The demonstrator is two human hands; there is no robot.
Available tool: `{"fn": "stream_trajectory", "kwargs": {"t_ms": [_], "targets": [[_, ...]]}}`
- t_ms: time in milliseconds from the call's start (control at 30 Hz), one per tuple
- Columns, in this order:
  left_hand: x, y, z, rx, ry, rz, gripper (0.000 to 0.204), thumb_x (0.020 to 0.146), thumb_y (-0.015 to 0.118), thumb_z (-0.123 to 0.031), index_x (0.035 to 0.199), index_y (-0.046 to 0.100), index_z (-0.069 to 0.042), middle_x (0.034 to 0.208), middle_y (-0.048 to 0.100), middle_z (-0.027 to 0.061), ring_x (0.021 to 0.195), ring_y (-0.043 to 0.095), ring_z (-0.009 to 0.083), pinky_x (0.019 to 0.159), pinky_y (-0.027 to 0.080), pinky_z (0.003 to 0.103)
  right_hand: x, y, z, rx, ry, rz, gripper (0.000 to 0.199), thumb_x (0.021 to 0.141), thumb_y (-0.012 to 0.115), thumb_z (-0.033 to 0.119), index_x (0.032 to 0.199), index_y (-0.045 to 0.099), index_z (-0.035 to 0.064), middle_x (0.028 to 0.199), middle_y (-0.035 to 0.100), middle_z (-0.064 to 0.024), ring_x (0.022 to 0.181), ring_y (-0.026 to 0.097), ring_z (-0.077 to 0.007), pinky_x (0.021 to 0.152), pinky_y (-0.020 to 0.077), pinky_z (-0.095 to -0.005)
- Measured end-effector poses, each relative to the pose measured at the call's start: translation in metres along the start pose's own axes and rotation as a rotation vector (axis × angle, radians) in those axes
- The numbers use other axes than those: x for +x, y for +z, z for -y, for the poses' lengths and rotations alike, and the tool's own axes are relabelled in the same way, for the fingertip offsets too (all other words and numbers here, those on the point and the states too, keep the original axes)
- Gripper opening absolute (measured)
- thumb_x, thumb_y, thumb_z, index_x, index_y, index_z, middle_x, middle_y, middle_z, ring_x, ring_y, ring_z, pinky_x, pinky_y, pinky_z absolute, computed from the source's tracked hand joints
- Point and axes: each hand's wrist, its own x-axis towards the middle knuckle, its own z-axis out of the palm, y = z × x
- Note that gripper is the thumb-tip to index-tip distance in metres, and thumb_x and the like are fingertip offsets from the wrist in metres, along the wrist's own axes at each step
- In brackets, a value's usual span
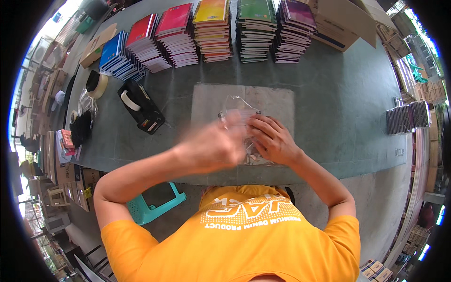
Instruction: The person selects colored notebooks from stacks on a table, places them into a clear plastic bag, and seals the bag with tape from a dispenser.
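Clear plastic bag (237, 109) lay on a pile of clear sleeves (221, 101) at the middle of the table (338, 122), near its front edge. Contents of the bag too blurred to tell.

Right hand (271, 140) rested flat on the bag, fingers spread, pressing down, not closed around anything. Left hand (211, 146) was just beside it, over the bag's left part, motion-blurred; cannot tell whether it was open or gripping.

Black tape dispenser (141, 107) stood left of the sleeves, toward the table's left edge. A tape roll (97, 84) lay further left, close to that edge, with a bundle of black items in clear wrap (83, 123) near the front left corner.

Along the back edge: row of spiral notebook stacks (211, 30), covers blue, red, pink, yellow, green, purple. Cardboard box (340, 21) at the back right corner. A dark stack (408, 117) sat at the right edge.

Teal plastic stool (152, 207) on the floor below the front edge.
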Motion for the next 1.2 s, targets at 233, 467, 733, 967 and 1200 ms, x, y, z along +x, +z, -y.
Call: {"fn": "stream_trajectory", "kwargs": {"t_ms": [233,467,733,967,1200], "targets": [[-0.013,0.006,-0.001,-0.447,-0.218,-0.494,0.029,0.078,0.065,-0.028,0.087,0.060,-0.002,0.080,0.059,0.0104,0.076,0.060,0.0254,0.076,0.049,0.037,-0.006,0.005,0.011,-0.090,0.030,-0.004,0.049,0.070,0.063,0.010,0.118,0.056,0.0076,0.129,0.049,-0.0055,0.119,0.047,-0.0248,0.098,0.0375,-0.0415],[0.024,0.037,0.070,-0.816,-0.577,-0.141,0.015,0.073,0.065,-0.012,0.081,0.063,0.000,0.072,0.060,0.0152,0.070,0.061,0.0302,0.066,0.049,0.037,-0.001,0.007,0.014,-0.135,0.028,0.003,0.043,0.072,0.061,0.010,0.115,0.059,0.0086,0.129,0.050,-0.0040,0.122,0.046,-0.0208,0.101,0.0343,-0.0427],[0.001,-0.032,0.066,-0.249,-0.289,-0.137,0.025,0.069,0.060,-0.003,0.092,0.065,-0.010,0.102,0.060,0.0094,0.101,0.055,0.0265,0.092,0.043,0.040,-0.003,0.006,0.017,-0.075,0.078,0.034,0.043,0.074,0.058,0.009,0.116,0.057,0.0069,0.128,0.051,-0.0063,0.126,0.043,-0.0217,0.105,0.0307,-0.0442],[-0.003,-0.028,-0.027,-0.572,0.176,0.010,0.026,0.070,0.059,-0.022,0.094,0.063,-0.011,0.117,0.054,0.0091,0.113,0.048,0.0252,0.102,0.034,0.046,-0.008,0.011,0.017,-0.031,0.100,0.049,0.049,0.075,0.057,0.011,0.124,0.052,0.0069,0.136,0.046,-0.0085,0.132,0.037,-0.0243,0.109,0.0253,-0.0461],[0.009,0.004,0.057,-0.201,-0.108,-0.170,0.022,0.070,0.064,-0.015,0.092,0.067,-0.014,0.129,0.045,0.0047,0.126,0.033,0.0277,0.107,0.026,0.046,-0.011,0.011,0.016,-0.047,0.102,0.092,0.052,0.077,0.055,0.009,0.129,0.049,0.0087,0.139,0.043,-0.0084,0.133,0.036,-0.0224,0.109,0.0239,-0.0457]]}}
